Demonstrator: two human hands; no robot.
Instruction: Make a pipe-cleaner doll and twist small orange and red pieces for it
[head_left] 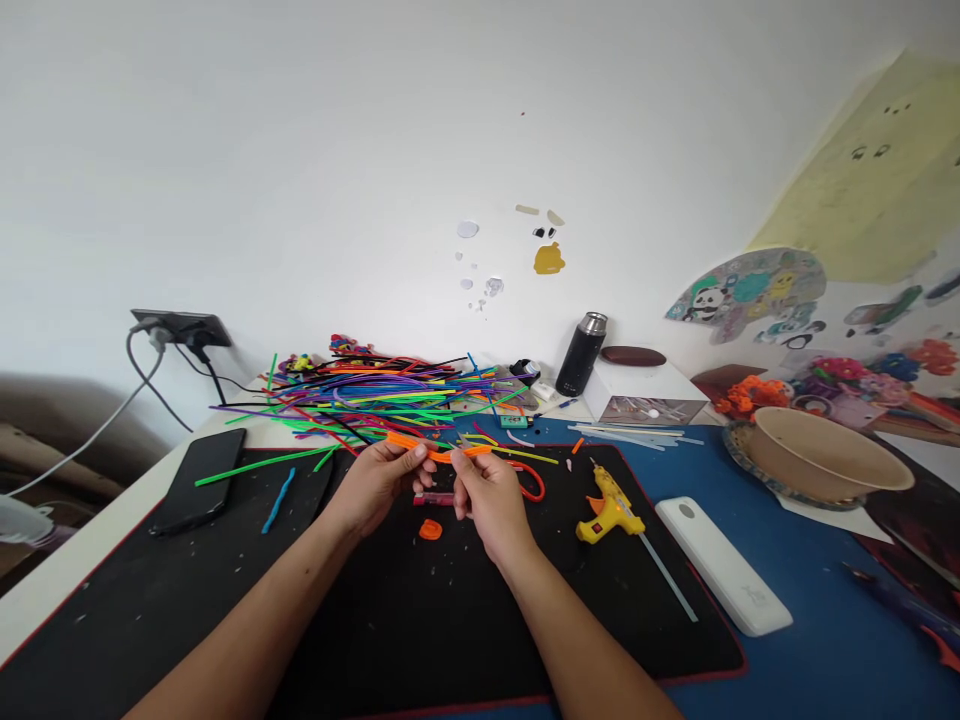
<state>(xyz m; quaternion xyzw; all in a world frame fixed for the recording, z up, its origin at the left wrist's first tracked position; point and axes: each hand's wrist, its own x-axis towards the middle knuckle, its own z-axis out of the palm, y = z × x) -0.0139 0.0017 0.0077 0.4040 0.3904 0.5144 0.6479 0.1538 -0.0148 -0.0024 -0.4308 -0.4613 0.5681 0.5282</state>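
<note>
I hold an orange pipe cleaner (439,450) level across the middle of the frame, just above the black mat (225,590). My left hand (379,480) pinches its left part between thumb and fingertips, and my right hand (487,495) pinches its right part, so the short stretch between them stays taut and I can see it well; both hands are closed narrowly on it. Directly under my hands a small orange curled piece (430,529) and a red bit (433,497) lie on the mat, close by, and a red loop (534,485) lies just right of my right hand. Further right, the yellow glue gun (609,506) rests on the mat with its nozzle pointing away from me, and a white slab-shaped device (724,565) lies beside it on the blue table (825,620). Behind my hands, in the centre, the heap of coloured pipe cleaners (367,395) lies spread within reach. A dark phone (199,480) sits at the mat's left edge, and a beige bowl (821,455) is at the right.
</note>
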